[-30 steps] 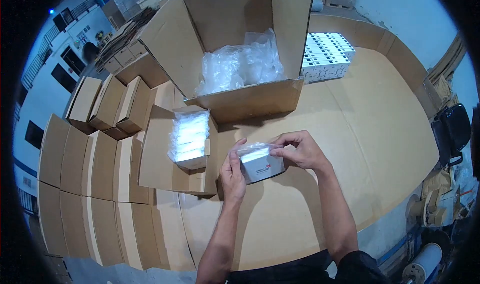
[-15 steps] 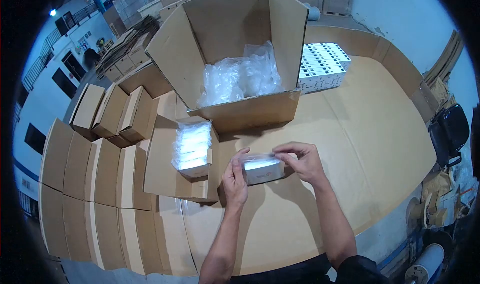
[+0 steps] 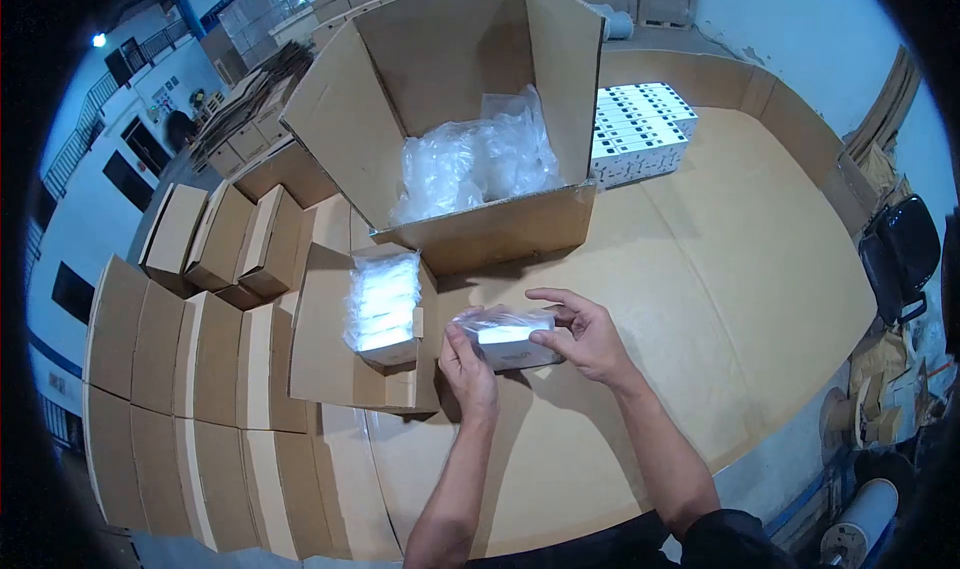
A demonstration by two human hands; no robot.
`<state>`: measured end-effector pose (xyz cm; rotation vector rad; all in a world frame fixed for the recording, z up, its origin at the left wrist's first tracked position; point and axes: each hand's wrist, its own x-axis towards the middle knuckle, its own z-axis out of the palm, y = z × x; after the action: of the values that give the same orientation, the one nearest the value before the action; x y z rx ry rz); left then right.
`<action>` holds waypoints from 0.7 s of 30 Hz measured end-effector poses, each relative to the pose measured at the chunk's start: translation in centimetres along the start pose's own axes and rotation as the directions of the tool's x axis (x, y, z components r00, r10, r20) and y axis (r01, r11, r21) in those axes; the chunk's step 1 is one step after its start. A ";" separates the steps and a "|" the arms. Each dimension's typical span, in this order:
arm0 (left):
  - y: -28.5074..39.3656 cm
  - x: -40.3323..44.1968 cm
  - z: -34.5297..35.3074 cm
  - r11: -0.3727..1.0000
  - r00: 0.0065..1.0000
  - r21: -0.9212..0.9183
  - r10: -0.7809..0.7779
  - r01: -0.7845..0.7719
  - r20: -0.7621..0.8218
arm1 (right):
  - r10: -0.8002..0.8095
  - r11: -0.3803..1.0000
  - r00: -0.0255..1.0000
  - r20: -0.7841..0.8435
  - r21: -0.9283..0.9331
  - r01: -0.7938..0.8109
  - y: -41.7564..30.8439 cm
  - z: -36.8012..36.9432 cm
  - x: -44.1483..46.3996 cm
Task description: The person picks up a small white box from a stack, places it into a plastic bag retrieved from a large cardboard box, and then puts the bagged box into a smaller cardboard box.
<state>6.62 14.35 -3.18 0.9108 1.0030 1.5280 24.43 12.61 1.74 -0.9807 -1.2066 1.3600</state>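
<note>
A small white box [image 3: 518,353] in clear plastic wrap is between my two hands, low over the cardboard-covered table. My left hand [image 3: 468,369] grips its left end, with the thumb on the near side. At the right end, my right hand [image 3: 585,339] pinches the box's corner and wrap between thumb and fingers. Just left of my left hand is an open carton [image 3: 330,364]. Inside it stands a row of several plastic-wrapped white boxes [image 3: 386,304].
A large open carton [image 3: 490,231] of clear plastic bags [image 3: 475,159] stands behind. Patterned white boxes [image 3: 640,144] are stacked at its right. Several brown cartons [image 3: 215,369] line the left side. A cardboard wall [image 3: 800,139] edges the table; a black chair [image 3: 900,254] stands beyond.
My right hand has shifted from the wrap's upper right edge down onto the box's right end. The box has moved slightly left, and loose plastic now bunches near my left hand.
</note>
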 end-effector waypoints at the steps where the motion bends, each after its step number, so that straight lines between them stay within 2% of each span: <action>1: 0.0 0.2 -0.1 0.999 0.999 -0.047 -0.012 0.014 0.048 | -0.022 0.999 1.000 -0.009 -0.037 0.021 0.1 0.0 0.1; 6: 0.5 0.2 0.4 0.994 0.995 -0.106 0.019 -0.008 0.103 | -0.075 0.987 0.996 -0.058 -0.145 0.066 0.7 -0.2 0.3; 8: 0.8 0.2 0.4 0.992 0.991 -0.123 0.027 -0.011 0.129 | -0.055 0.985 0.996 -0.071 -0.168 0.043 1.0 -0.3 0.3; 10: 1.1 0.3 -0.1 0.984 0.969 -0.166 -0.016 0.059 0.248 | -0.031 0.982 0.997 -0.072 -0.186 0.017 0.7 -0.4 0.1; 11: 1.3 0.2 -0.2 0.985 0.969 -0.165 -0.017 0.059 0.248 | -0.007 0.979 0.998 -0.068 -0.204 -0.007 0.5 -0.4 0.2; 13: 2.1 -0.3 -0.3 0.999 0.966 0.034 0.018 -0.028 0.258 | -0.030 0.980 0.998 -0.053 -0.198 0.019 0.3 -0.6 0.2; 14: 2.3 -0.2 -0.5 0.999 0.966 0.035 0.018 -0.028 0.258 | -0.056 0.980 0.998 -0.041 -0.195 0.047 0.2 -0.6 0.2; 16: 2.8 -0.1 -0.9 0.981 0.950 0.195 -0.058 -0.003 0.308 | -0.071 0.979 0.997 -0.040 -0.196 0.061 0.6 -0.8 0.2; 19: 2.9 -0.3 -1.2 0.958 0.963 0.274 -0.147 0.083 0.226 | -0.083 0.973 0.996 -0.026 -0.220 0.076 0.4 -0.9 0.1; 21: 3.0 -0.3 -1.1 0.964 0.963 0.251 -0.144 0.084 0.228 | -0.081 0.968 0.997 -0.016 -0.239 0.075 0.1 -1.0 -0.1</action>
<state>4.63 13.64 -0.79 1.1591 1.0543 1.1803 25.40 12.70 1.47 -1.1025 -1.3975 1.1556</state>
